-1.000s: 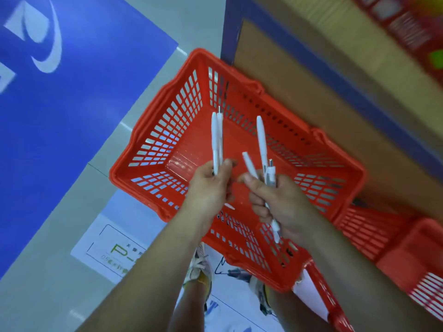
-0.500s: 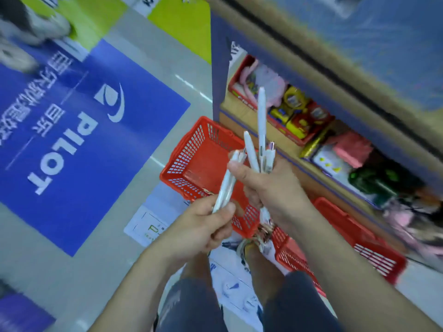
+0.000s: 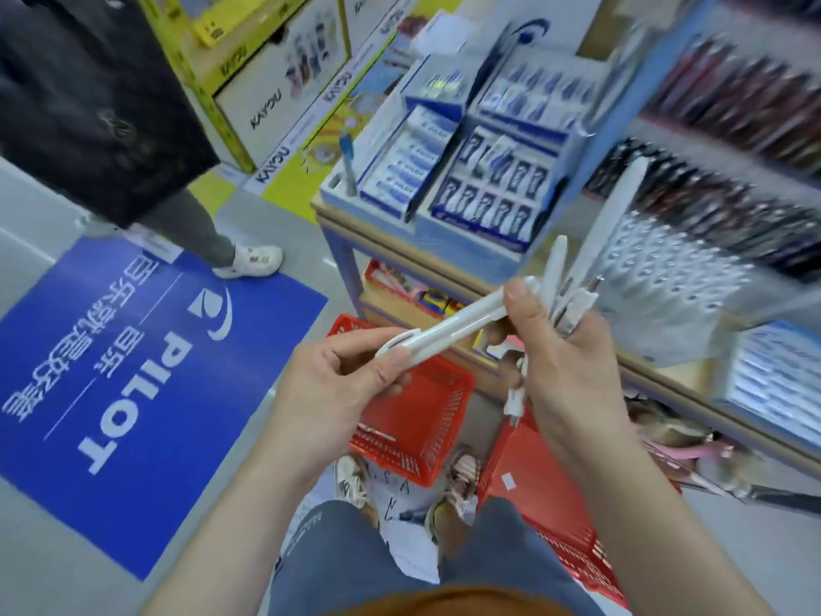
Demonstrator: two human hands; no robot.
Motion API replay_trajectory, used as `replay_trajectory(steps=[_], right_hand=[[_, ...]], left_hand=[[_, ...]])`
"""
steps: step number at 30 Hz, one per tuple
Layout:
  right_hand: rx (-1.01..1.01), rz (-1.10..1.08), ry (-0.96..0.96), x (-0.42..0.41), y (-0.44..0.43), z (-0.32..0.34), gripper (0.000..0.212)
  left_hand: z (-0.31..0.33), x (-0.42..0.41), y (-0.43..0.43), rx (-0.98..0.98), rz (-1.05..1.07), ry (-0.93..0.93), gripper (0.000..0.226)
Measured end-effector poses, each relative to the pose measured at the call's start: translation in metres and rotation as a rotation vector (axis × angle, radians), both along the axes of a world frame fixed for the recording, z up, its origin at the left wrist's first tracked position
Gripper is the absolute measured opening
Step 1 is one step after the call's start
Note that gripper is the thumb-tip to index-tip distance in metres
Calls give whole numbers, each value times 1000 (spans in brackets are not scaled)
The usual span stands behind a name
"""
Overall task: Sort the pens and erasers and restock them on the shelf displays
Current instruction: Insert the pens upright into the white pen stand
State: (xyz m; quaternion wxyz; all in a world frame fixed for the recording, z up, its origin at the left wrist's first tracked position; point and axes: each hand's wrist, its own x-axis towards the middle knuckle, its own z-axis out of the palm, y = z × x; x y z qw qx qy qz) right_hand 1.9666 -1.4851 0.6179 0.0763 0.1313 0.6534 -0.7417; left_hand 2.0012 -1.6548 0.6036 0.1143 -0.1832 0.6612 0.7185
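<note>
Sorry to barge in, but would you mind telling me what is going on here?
A person stands at a stationery shelf, sorting pens. The left hand grips a pair of white pens, and the thumb of the right hand touches their far end. The right hand also holds a bunch of white pens, pointing up toward the pen rack. A red basket sits on the floor by the person's feet, below the eraser boxes.
</note>
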Motion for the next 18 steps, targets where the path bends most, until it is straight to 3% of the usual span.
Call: replay_trajectory(steps=[7, 15, 18], right_hand=[[11, -256, -71, 2, 78, 22, 18], [65, 7, -165, 4, 152, 21, 16], [69, -8, -158, 3, 168, 14, 17]], left_hand=[[30, -28, 53, -166, -131, 158, 24], [47, -61, 110, -272, -256, 336, 39], [52, -72, 131, -252, -294, 316, 36]])
